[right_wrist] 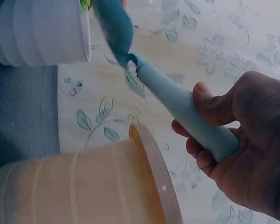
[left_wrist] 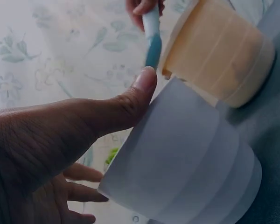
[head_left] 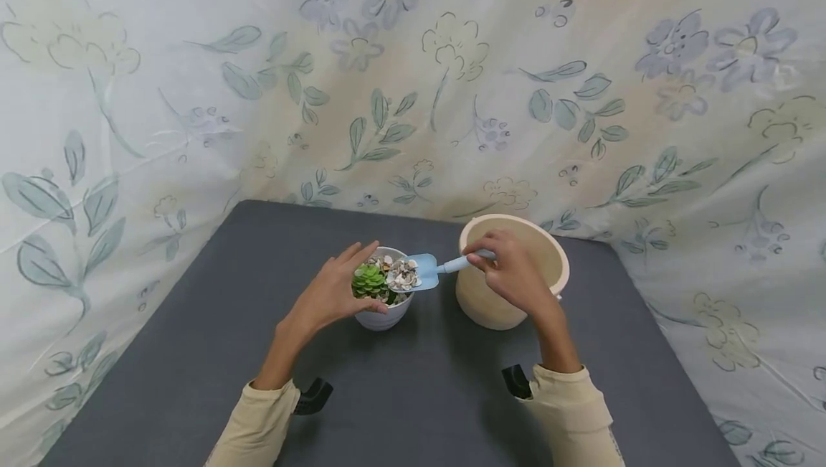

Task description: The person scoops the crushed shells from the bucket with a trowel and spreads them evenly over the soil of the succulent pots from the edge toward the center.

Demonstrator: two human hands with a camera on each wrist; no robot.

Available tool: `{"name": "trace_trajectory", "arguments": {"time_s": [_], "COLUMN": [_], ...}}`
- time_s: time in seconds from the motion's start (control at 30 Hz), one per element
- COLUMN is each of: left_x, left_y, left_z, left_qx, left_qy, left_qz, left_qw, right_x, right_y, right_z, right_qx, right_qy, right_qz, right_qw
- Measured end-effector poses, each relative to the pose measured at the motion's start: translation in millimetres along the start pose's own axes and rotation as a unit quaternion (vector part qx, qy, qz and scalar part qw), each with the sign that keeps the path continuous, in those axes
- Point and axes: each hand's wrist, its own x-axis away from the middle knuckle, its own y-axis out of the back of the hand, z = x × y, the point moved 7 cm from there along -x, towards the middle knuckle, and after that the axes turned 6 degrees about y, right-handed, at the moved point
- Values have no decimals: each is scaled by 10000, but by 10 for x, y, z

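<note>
A small white pot [head_left: 383, 313] holding a green succulent [head_left: 368, 280] and pale shell pieces stands mid-table. My left hand [head_left: 335, 288] cups the pot's left side, thumb against its wall [left_wrist: 186, 163], fingers fairly straight. My right hand [head_left: 510, 270] grips the handle of a light blue scoop [head_left: 422, 271], whose blade, loaded with shell pieces, hovers over the pot's rim. In the right wrist view the fingers [right_wrist: 203, 156] wrap the scoop handle [right_wrist: 186, 112]. A cream bucket [head_left: 513, 270] stands right of the pot, under the right hand.
The grey table [head_left: 419, 395] is backed and flanked by floral cloth [head_left: 419, 94]. The cream bucket [left_wrist: 219, 56] sits close beside the white pot, a narrow gap between them. Bare grey surface lies in front of both pots.
</note>
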Motion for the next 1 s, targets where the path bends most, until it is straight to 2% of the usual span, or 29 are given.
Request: {"name": "trace_trajectory", "arguments": {"time_s": [0.17,0.33,0.5,0.73,0.87,0.93,1.0], "left_x": [25,-4,-11,-34,-49,-54,-62], "left_y": [-22,37,46,30,-17,-39,-57], "left_z": [68,78,86,97,98,99,107], "left_qx": [141,66,119,254,327,362,408], "left_qy": [256,249,279,229,260,291,346], "left_qz": [290,222,267,256,265,315,407], "left_qw": [9992,9994,9992,9991,9988,9984,9977], "right_x": [-111,-298,-375,-319,-156,-31,112], "right_y": [-117,-118,-95,-46,132,313,553], "right_z": [128,312,419,500,459,371,220], "right_qx": [295,605,1182,1831,1988,2000,1933], "right_qy": [195,493,601,1390,1746,1607,1086], "right_qz": [354,546,446,-330,-1011,-1389,-1736], "right_qw": [9987,9954,9902,9727,9591,9565,9595]}}
